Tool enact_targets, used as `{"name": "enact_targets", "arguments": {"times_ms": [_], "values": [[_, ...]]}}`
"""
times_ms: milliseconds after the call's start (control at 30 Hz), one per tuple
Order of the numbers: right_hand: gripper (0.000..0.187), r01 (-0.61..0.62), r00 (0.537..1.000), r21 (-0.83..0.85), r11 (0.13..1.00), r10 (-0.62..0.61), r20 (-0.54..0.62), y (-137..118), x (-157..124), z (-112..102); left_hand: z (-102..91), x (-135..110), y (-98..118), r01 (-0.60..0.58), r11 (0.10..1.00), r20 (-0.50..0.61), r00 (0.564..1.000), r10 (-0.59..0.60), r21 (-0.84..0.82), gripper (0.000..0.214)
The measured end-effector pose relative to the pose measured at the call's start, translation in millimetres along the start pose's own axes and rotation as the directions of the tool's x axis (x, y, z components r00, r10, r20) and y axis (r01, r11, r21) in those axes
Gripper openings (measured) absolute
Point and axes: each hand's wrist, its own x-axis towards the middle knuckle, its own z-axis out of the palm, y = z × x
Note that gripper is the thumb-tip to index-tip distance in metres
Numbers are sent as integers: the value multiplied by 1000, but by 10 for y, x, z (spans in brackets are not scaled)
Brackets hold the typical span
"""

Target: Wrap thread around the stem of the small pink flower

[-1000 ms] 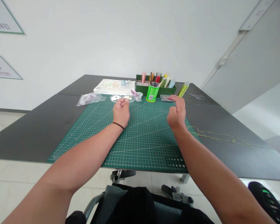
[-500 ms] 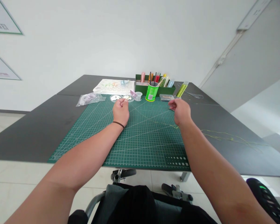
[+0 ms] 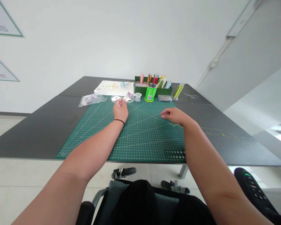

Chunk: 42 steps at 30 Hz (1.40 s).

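My left hand (image 3: 120,110) is closed in a pinch above the green cutting mat (image 3: 140,137), just in front of two round dishes (image 3: 128,99) with white pieces in them. Whatever lies between its fingertips is too small to name. To the right, my right hand (image 3: 174,115) hovers over the mat, fingers pressed together and pointing left. Its fingertips hide anything they hold. Yellow-green thread (image 3: 221,135) trails under my right wrist and across the dark table. A purple piece (image 3: 130,94) rests by the dishes.
Behind the mat stand a small clear cup (image 3: 138,97), a green can (image 3: 151,93) with tools and a green box (image 3: 142,90) of tubes. A clear case (image 3: 165,98) and a tube of green beads (image 3: 178,90) are at right, a plastic bag (image 3: 92,99) and white sheets (image 3: 114,88) at left.
My right hand has moved left and a little nearer to me, its fingers now pointing left. The left hand stays pinched in nearly the same place. The view has shifted slightly.
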Motion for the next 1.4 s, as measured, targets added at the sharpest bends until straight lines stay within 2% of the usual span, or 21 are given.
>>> {"name": "enact_targets", "arguments": {"times_ms": [200,300,500,733,867,1000,1133,1267,1400], "values": [[13,22,990,-129,991,-3,143,49,-32,-232,20,80,-44,31,998,-53,998,-34,-63,14],[17,10,985,-161,987,18,172,85,-62,-290,16,117,-56,55,995,-113,992,-64,-80,14],[24,43,983,-213,976,-3,186,150,-61,-213,6,134,-44,58,993,-119,990,-70,-104,15],[36,86,953,-225,971,-14,302,144,-89,-95,-18,147,-40,66,996,-153,986,-73,-53,16],[31,102,941,-209,973,-26,337,121,-114,-68,-23,168,-58,68,996,-171,982,-76,-52,15],[21,106,955,-230,967,-35,294,113,-112,-50,-34,215,-87,79,996,-194,977,-87,-48,16],[18,94,983,-253,963,-50,176,117,-123,-45,-62,272,-98,125,990,-261,955,-138,-66,14],[14,23,999,-289,957,-9,51,144,-134,-37,-81,319,-119,147,981,-292,940,-178,-126,13],[9,-72,997,-193,978,66,-42,192,-126,-14,-92,352,-153,167,975,-323,924,-206,-143,12]]}}
